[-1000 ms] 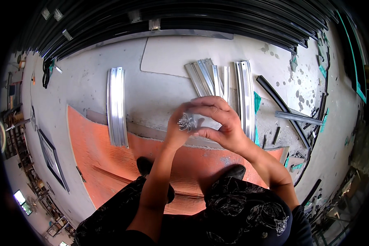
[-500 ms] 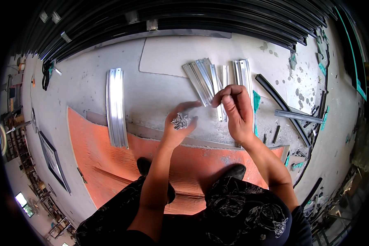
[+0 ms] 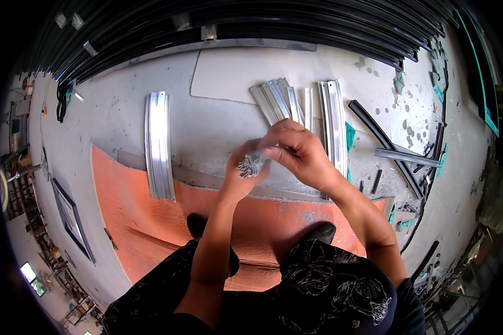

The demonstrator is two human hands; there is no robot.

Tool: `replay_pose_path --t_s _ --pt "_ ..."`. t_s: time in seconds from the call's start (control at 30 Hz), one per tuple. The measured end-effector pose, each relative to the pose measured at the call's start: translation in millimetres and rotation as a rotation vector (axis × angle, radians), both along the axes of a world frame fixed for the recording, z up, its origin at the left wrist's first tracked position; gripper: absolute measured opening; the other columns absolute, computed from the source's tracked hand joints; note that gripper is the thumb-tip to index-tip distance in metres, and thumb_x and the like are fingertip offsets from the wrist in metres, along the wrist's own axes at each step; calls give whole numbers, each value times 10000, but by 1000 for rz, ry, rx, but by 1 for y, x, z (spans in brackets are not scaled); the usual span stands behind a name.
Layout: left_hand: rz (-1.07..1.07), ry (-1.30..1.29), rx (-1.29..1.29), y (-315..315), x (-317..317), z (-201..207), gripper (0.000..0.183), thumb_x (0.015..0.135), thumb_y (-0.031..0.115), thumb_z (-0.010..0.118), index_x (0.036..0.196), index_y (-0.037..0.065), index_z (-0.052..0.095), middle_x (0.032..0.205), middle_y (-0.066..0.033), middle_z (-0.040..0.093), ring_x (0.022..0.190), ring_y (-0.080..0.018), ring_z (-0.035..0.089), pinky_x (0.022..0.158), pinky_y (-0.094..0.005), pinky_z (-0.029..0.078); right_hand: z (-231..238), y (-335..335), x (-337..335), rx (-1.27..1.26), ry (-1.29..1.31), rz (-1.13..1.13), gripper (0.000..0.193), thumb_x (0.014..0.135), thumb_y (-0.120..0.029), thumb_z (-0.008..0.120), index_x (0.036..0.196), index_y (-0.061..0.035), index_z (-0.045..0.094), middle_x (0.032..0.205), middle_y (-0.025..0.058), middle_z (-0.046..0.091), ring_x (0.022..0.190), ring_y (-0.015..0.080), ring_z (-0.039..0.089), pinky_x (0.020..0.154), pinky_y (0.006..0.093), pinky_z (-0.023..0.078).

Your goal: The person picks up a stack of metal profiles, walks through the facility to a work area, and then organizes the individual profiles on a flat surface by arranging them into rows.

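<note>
My left hand [image 3: 237,181] is wrapped round a bundle of thin aluminium profiles [image 3: 250,166], whose jagged cut ends face up toward me. Against the far side of that bundle, my right hand [image 3: 302,149] is closed in a pinch, thumb against bent fingers. A pale, see-through blur lies between its fingertips and the bundle; I cannot make out what it is. Just beyond the right hand, several short silver profiles [image 3: 271,100] lie fanned out on the floor. A straighter stack of silver profiles [image 3: 333,120] lies to their right.
Another silver profile stack [image 3: 160,139] lies at the left, partly over an orange sheet [image 3: 128,190] under my feet. Long black bars [image 3: 235,28] span the far side. A black bar [image 3: 383,145], a grey strip [image 3: 405,158] and green scraps [image 3: 350,137] litter the right.
My right hand has moved left and now meets the bundle at my left hand. The left hand has hardly moved and keeps its hold.
</note>
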State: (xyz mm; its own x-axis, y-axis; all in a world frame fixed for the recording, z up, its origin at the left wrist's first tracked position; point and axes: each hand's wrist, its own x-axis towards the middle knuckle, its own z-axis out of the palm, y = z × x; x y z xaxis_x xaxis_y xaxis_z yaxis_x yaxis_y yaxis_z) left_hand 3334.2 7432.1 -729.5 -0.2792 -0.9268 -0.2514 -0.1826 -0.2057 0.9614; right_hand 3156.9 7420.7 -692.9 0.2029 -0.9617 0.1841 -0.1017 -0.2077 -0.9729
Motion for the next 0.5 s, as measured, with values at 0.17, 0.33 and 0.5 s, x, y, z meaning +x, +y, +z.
replay_pose_path --t_s 0.17,0.33,0.5 --pt "-13 106 -14 3 4 -7 360 728 -71 629 1078 9 595 952 -33 627 872 -115 577 782 -263 470 -3 11 7 -14 -41 -6 153 799 -127 711 888 -14 658 854 99 609 833 264 581 745 345 486" --pt "3 134 -17 2 6 -11 351 744 -71 601 1083 21 597 1007 -44 633 908 -102 571 787 -249 468 -10 11 7 -149 -40 -130 147 791 -110 717 885 -19 651 788 81 614 824 242 595 726 327 488" --pt "19 207 57 -1 14 -13 238 770 -61 578 985 40 595 1056 -49 620 928 -103 562 797 -235 454 9 -26 -41 197 105 -559 191 879 -155 665 898 35 663 707 66 639 646 95 568 595 245 465"
